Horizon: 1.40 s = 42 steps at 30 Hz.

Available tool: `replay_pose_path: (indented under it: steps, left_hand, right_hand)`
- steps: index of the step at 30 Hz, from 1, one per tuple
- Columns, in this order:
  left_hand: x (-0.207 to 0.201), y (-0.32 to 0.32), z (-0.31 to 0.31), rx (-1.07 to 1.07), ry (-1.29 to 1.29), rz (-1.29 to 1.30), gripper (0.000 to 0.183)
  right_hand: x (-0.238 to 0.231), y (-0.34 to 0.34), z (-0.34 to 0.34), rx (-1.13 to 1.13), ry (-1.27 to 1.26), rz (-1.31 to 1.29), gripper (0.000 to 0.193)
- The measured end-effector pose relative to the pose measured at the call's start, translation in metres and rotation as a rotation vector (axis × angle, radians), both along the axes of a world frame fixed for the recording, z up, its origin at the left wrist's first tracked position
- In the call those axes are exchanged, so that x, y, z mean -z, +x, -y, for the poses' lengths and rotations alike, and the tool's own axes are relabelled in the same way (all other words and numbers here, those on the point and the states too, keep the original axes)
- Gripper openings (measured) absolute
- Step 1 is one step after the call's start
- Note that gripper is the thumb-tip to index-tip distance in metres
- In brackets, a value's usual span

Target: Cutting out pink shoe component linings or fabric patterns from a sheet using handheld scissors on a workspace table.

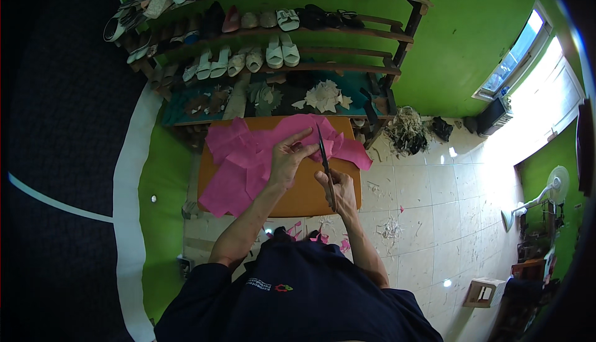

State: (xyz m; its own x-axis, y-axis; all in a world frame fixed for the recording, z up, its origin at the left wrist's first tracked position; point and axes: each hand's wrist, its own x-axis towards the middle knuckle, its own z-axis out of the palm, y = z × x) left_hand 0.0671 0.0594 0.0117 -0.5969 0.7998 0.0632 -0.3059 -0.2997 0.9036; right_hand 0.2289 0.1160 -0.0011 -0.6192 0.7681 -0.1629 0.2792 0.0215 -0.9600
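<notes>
Pink sheet material point(233, 183), soft like fabric or thin leather, lies in overlapping cut pieces across an orange-brown table point(292, 205). My left hand point(287, 160) is over the middle of it, with thumb and forefinger at a pink piece beside the blades; its other fingers are partly hidden. In my right hand point(340, 191) is a pair of dark scissors point(324, 155), gripped by the handles with the blades pointing away from me. The blades lie against the pink material, close to my left fingertips.
A wooden shoe rack point(347, 31) with several rows of shoes stands behind the table. Its lowest shelf carries pale cut scraps point(326, 95). A heap of scraps point(406, 131) sits on the tiled floor point(428, 199) at right. A white fan point(552, 186) stands farther right.
</notes>
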Motion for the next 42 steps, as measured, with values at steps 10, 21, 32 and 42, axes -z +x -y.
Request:
replay_pose_path:
  steps: [10, 21, 32, 42]
  left_hand:
    - [-0.001, -0.007, -0.003, -0.068, 0.016, 0.056, 0.044]
    - [0.007, -0.003, -0.001, 0.006, -0.042, -0.016, 0.042]
    - [0.007, -0.008, 0.001, 0.023, -0.035, -0.031, 0.040]
    - [0.002, -0.010, 0.004, 0.054, -0.004, 0.046, 0.042]
  right_hand:
    - [-0.001, -0.002, 0.001, -0.042, -0.046, -0.050, 0.066]
    - [-0.002, -0.008, -0.001, -0.042, -0.057, -0.062, 0.064]
    - [-0.005, -0.003, 0.001, -0.007, -0.141, -0.067, 0.064]
    - [-0.006, 0.004, 0.000, -0.030, -0.152, -0.030, 0.066]
